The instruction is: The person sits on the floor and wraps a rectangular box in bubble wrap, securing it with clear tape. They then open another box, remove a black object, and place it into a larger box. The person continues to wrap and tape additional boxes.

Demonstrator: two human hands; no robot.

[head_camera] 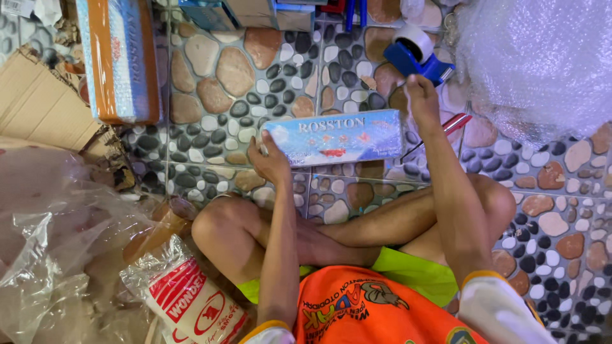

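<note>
I sit cross-legged on a pebble-pattern tiled floor. My left hand (pixel 271 159) grips the left end of a long blue box (pixel 335 137) wrapped in bubble wrap, which lies across the floor in front of my knees. My right hand (pixel 422 95) rests at the box's right end, fingers curled near a blue tape dispenser (pixel 414 54) with a white roll. A red pen (pixel 449 127) lies under my right forearm.
A large roll of bubble wrap (pixel 535 64) fills the top right. A wrapped orange and blue box (pixel 121 57) stands at top left beside flattened cardboard (pixel 38 102). Plastic bags (pixel 57 242) and a printed white and red bag (pixel 191 299) lie at left.
</note>
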